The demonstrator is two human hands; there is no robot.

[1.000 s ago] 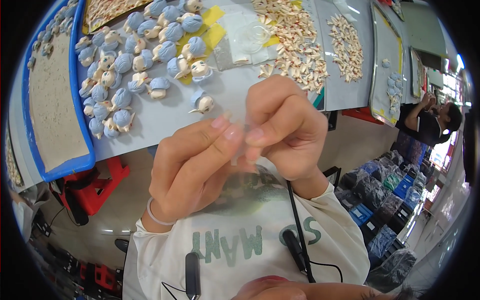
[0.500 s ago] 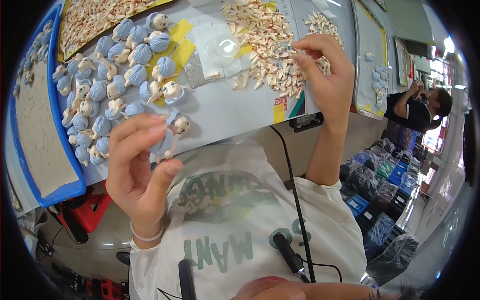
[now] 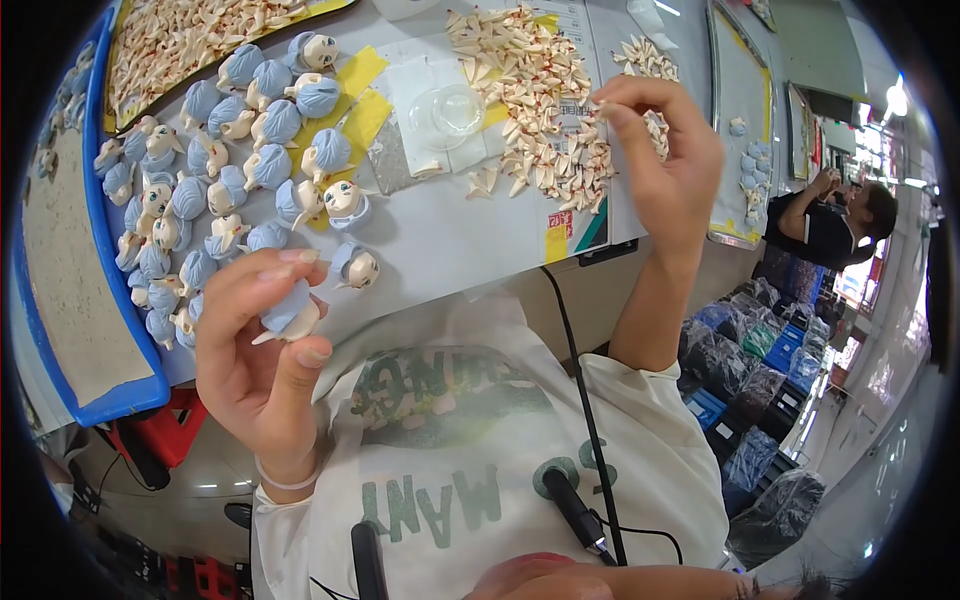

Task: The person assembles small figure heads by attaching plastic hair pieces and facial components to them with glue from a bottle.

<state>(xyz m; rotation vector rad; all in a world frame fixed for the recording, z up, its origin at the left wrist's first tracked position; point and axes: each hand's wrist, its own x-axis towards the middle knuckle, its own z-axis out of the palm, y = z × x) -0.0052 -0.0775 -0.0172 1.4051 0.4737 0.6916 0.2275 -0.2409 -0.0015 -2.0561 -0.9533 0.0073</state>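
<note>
My left hand pinches a small doll head with pale blue hair between thumb and fingers, in front of the table's near edge. A pale pointed tip sticks out from its lower side. Over the right part of the table, my right hand has thumb and forefinger pressed together; what they hold, if anything, is too small to make out. Just left of and below it spreads a pile of small cream pointed pieces with reddish ends. Several more blue-haired doll heads lie on the left, one head closest to the edge.
A blue-rimmed tray stands at far left. Behind, another tray is full of pointed pieces. A clear round dish and yellow tape are mid-table. A black cable hangs before me. At right, a person works by another tray.
The doll head in my left hand has been turned, and that hand has shifted slightly left and down. My right hand has moved slightly right, its thumb and forefinger now closer together.
</note>
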